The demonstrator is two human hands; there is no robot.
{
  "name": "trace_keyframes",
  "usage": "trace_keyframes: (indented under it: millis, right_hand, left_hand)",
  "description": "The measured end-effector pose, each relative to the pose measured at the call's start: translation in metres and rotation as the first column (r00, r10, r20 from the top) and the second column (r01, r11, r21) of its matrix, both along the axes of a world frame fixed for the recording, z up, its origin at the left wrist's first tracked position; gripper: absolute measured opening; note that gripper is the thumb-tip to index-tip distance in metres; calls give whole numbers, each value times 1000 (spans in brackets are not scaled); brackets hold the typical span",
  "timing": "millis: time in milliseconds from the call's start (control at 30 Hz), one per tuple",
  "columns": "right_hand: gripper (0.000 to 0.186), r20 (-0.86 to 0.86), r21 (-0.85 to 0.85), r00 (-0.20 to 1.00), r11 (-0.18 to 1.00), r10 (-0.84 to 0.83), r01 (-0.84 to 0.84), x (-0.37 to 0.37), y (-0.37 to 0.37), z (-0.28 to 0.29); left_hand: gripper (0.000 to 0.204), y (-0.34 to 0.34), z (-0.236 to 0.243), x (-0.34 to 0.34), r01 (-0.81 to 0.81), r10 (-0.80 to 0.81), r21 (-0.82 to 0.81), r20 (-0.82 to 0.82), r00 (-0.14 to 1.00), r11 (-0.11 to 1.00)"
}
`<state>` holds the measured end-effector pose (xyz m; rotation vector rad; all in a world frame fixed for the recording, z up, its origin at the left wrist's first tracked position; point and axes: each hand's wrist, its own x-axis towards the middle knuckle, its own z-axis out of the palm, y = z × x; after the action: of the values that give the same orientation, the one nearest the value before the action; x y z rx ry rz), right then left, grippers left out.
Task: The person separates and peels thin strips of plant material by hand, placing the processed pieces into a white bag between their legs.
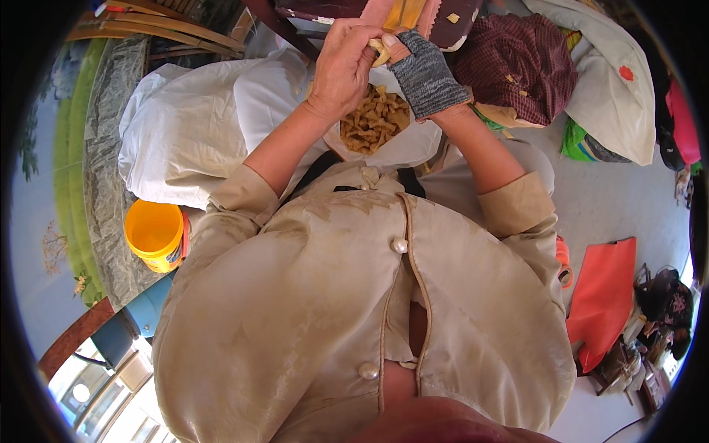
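Note:
My bare left hand [346, 68] and my right hand [427, 72], in a grey fingerless glove, meet near the top of the view. Between their fingertips is a small curved pale-yellow piece [379, 53], pinched from both sides; its exact kind is unclear. Just below the hands, at my lap, an opened white bag [422, 140] holds many short tan-brown pieces [373, 122]. Beyond my fingers stands a dark red stool or low table [310, 13], with a pink-edged yellow strip [406, 13] and a small pale scrap [453, 18] on it.
To the left lie a big white sack [188, 133] and a yellow bucket [153, 232]. On the right are a dark red checked cloth bundle [517, 70], a white sack [617, 81] and a red bag [602, 295] on the grey floor. Wooden slats [166, 26] rest at the upper left.

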<state>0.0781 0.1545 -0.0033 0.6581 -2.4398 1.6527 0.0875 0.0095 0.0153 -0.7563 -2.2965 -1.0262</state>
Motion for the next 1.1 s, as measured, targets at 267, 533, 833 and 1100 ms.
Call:
trace_keyframes:
  millis: [267,533,833,1100]
  right_hand:
    - [26,-312,393,947,917,70,62,9,11,26]
    - [23,-291,49,953,996,85,-73,-9,19,22]
    - [31,490,-384,824,919,285,-90,-6,8,26]
    - [18,521,-521,820,850,239,83,-17,10,25]
  left_hand:
    - [11,0,4,-1,65,-211,367,375,903,928]
    - [16,-15,20,-3,173,-275,267,413,868,948]
    - [6,-12,4,-16,-21,-311,628,414,855,778]
    - [12,2,17,-5,-1,-405,674,445,799,739]
